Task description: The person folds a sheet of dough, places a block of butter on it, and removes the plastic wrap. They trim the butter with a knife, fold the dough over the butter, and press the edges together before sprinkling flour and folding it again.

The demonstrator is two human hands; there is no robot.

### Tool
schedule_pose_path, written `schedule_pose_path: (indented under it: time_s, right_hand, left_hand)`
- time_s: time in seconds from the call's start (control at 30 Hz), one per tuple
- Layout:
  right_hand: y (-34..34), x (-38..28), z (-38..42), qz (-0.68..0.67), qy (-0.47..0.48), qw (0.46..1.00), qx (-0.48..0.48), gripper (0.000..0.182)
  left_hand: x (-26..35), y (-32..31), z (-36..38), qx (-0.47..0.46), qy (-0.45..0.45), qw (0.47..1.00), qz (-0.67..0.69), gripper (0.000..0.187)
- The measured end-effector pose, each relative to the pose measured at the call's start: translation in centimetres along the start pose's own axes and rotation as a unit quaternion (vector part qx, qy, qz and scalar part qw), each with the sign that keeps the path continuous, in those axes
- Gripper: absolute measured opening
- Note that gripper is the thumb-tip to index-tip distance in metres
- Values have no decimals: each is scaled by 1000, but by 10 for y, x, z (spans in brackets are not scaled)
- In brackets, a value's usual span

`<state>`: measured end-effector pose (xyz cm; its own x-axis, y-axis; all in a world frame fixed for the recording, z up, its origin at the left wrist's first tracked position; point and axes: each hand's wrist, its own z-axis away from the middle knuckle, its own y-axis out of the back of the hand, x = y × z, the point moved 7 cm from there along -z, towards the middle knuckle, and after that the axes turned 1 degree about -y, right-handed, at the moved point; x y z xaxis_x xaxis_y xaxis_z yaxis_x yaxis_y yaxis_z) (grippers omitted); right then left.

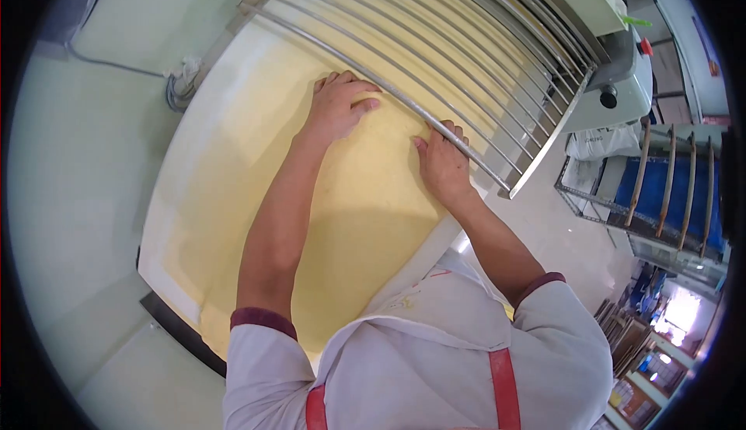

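Note:
A wide sheet of pale yellow dough [365, 173] lies over the white belt [167, 173] of what looks like a dough sheeter. My left hand [340, 107] rests on the dough just before the metal guard [353, 64], its thumb apart from the fingers and nothing held. Farther right, my right hand [446, 167] lies at the sheet's right edge. Its fingertips reach under the guard's front bar, which partly covers them, and its thumb points inward on the dough. Beyond the bars the dough continues toward the machine.
On the right stands the machine's grey side housing [633, 80] with a red button and black knob. Below it, a white bag [604, 142] sits by a rack with wooden rods [667, 185]. A pale wall [78, 197] with a cable [116, 63] borders the left.

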<state>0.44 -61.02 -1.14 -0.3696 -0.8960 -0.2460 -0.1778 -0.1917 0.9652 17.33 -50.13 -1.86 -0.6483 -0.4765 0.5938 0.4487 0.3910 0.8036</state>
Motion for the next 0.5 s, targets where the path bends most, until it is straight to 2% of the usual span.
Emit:
schedule_pose_path:
  time_s: [0.03, 0.17, 0.23, 0.27, 0.33, 0.37, 0.47, 0.5]
  right_hand:
    - [4, 0, 3, -5, 15, 999, 36, 37]
    - [-1, 22, 21, -21, -57, 998, -34, 40]
    - [-4, 29, 23, -54, -85, 993, -68, 45]
    - [1, 30, 26, -61, -69, 995, -32, 49]
    - [8, 35, 37, -74, -38, 996, 41, 55]
    - [12, 42, 49, -82, -49, 995, 39, 58]
    - [23, 57, 78, -140, -102, 985, 11, 63]
    - [20, 58, 81, -185, -138, 973, -3, 64]
  left_hand:
    - [3, 1, 2, 5, -10, 1000, -8, 28]
    - [21, -6, 3, -13, -88, 996, -19, 28]
    - [19, -9, 2, -48, -82, 995, -34, 33]
    - [19, -10, 1, -62, -79, 994, -43, 35]
    - [27, -11, 8, -6, -105, 990, -90, 42]
    - [33, -14, 11, 21, -119, 986, -112, 45]
    - [78, -50, 20, -29, -207, 973, -95, 52]
    - [97, -62, 21, -29, -238, 968, -68, 41]
